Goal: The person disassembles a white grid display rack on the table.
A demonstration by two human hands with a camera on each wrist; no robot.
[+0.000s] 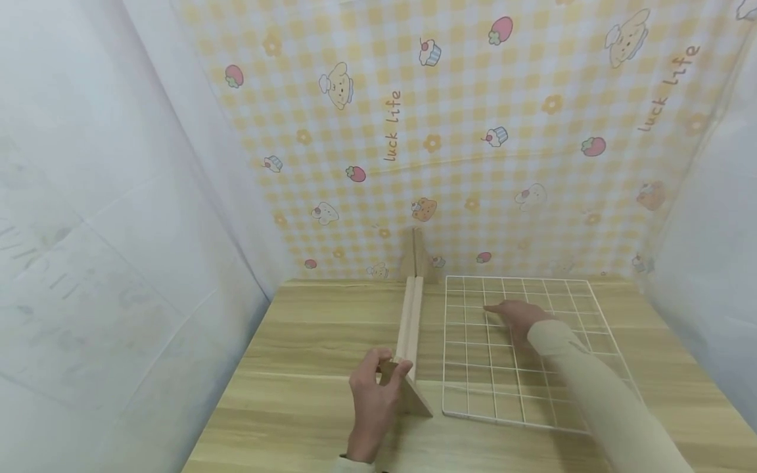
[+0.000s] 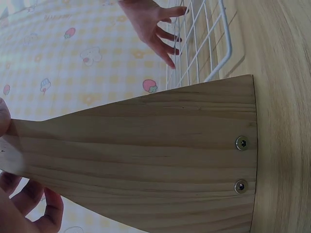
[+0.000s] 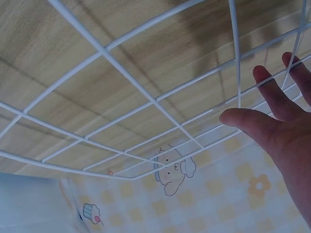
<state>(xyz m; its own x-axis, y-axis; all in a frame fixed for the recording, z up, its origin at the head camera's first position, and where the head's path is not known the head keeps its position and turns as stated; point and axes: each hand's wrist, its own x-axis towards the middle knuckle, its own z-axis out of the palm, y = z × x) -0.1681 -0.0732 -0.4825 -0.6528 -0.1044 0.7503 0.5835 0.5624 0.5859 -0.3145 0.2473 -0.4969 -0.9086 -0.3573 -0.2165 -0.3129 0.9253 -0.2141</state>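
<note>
A long wooden stand (image 1: pixel 411 328) with triangular end feet lies front to back on the wooden table (image 1: pixel 307 341). My left hand (image 1: pixel 374 394) grips its near foot (image 2: pixel 146 160), thumb on one face and fingers curled behind. A white wire grid panel (image 1: pixel 520 355) lies flat to the right of the stand. My right hand (image 1: pixel 516 316) rests open on the panel's far middle, fingers spread over the wires (image 3: pixel 146 102). The right hand (image 2: pixel 155 24) also shows beyond the foot in the left wrist view.
A yellow checked cartoon cloth (image 1: pixel 461 131) hangs as the back wall. White sheeting (image 1: pixel 118 230) closes the left side and more of it (image 1: pixel 715 263) the right. Bare table lies left of the stand.
</note>
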